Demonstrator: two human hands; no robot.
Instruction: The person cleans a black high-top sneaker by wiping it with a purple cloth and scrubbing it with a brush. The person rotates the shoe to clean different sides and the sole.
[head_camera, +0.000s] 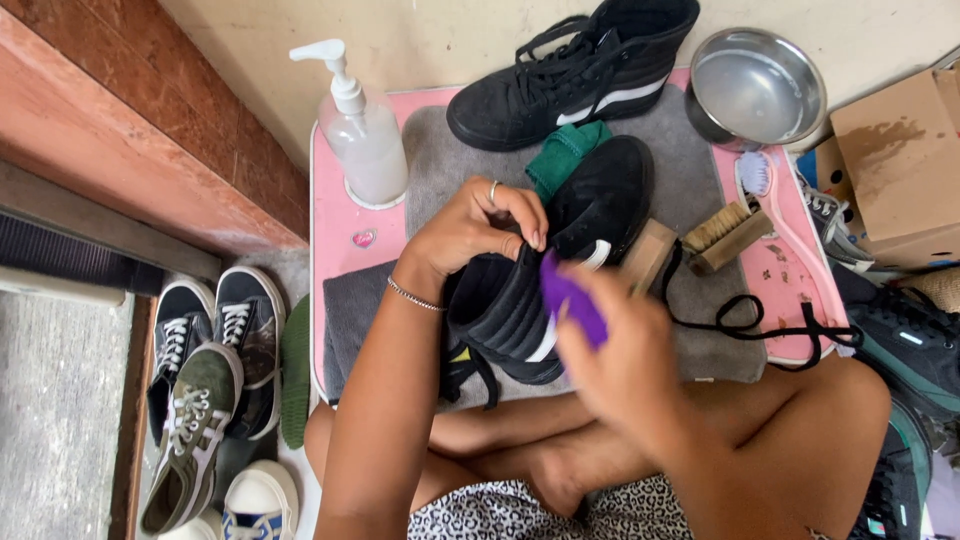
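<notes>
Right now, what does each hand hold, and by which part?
Left hand grips the black shoe at its ankle collar. Right hand holds a purple thing; the grip point is blurred.

The left hand grips the collar of a black high-top shoe resting on a grey mat over a pink tray. The right hand, blurred, presses a purple brush against the shoe's side. Behind stand a pump bottle, a second black shoe, a steel bowl and 2 brushes.
</notes>
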